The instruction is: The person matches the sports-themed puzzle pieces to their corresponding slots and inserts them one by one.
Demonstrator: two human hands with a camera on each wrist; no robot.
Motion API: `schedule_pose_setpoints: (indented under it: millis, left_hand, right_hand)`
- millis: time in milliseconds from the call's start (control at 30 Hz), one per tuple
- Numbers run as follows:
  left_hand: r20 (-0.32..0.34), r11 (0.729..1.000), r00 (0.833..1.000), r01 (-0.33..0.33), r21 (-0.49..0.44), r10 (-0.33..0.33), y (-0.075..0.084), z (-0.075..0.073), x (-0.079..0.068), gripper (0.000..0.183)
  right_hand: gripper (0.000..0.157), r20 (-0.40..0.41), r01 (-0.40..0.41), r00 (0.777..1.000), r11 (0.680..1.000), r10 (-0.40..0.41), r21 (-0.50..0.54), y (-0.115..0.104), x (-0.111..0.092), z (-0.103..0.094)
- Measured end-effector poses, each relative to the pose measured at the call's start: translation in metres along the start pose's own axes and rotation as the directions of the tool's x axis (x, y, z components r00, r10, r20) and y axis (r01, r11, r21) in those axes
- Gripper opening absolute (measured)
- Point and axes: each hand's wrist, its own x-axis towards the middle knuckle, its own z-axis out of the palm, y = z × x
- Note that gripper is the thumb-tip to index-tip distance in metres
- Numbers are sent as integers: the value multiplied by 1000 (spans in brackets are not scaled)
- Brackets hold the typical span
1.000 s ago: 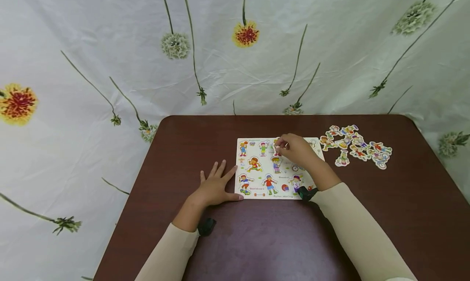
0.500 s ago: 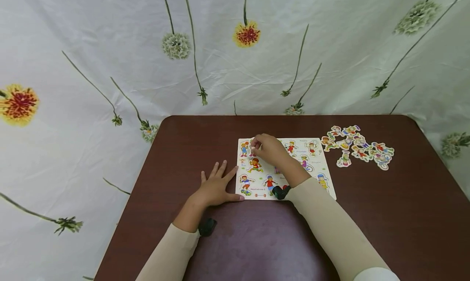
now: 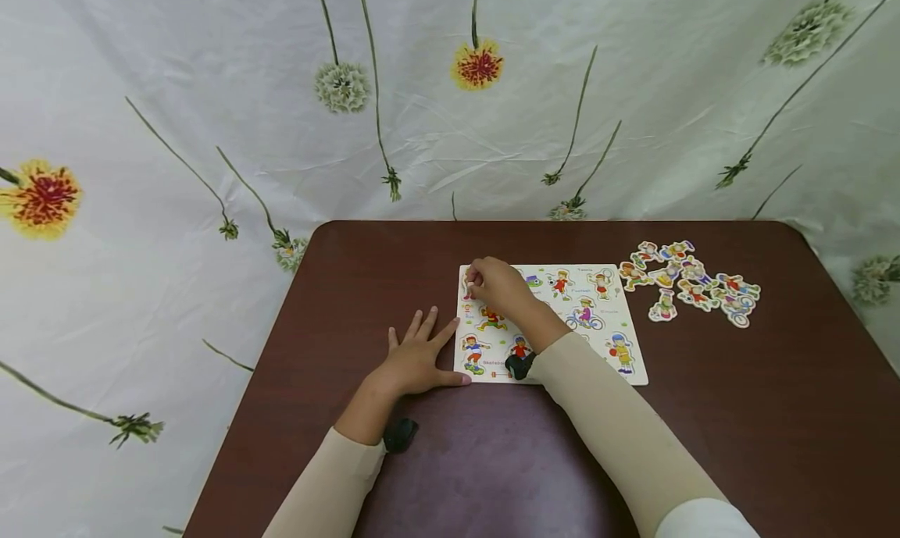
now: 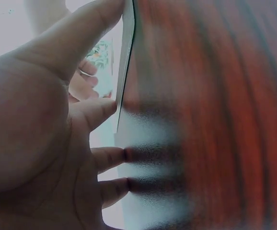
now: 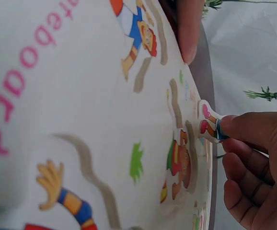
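A light puzzle board (image 3: pixel 598 337) printed with sporting children lies on the dark table. At its far left corner, my right hand (image 3: pixel 502 288) pinches a small cut-out puzzle piece (image 5: pixel 208 122) between thumb and fingers. Pink shoes and blue shorts show on this piece, which stands tilted over the board's surface; the fingers cover its upper part. My left hand (image 3: pixel 415 365) lies spread at the board's left edge, thumb and index fingertip touching that edge. In the left wrist view its fingertips rest on the wood beside the board's side.
Several loose puzzle pieces (image 3: pixel 664 276) lie in a cluster to the right of the board, some overlapping. The brown table (image 3: pixel 745 413) runs back to a flowered white cloth (image 3: pixel 267 93). My right forearm covers part of the board's lower middle.
My right hand has moved left across the top of the board, from its middle to the far left corner, fingers pinched throughout. The left hand has stayed at the edge.
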Motion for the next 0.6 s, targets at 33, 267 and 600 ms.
schedule_pose_setpoints:
  millis: [33,267,600]
  left_hand:
    - [-1,1000,1000,-1,0,1,0,0,0,102]
    - [-1,1000,1000,-8,-4,8,0,0,0,102]
    - [4,1000,1000,0,-13,0,-1,1,1,102]
  right_hand:
    - [10,6,-5,1000,1000,5,-4,0,1,1]
    - [9,49,-23,999,999,24,-39,0,7,4]
    - [10,58,-49,997,999,49,7,5,12,9]
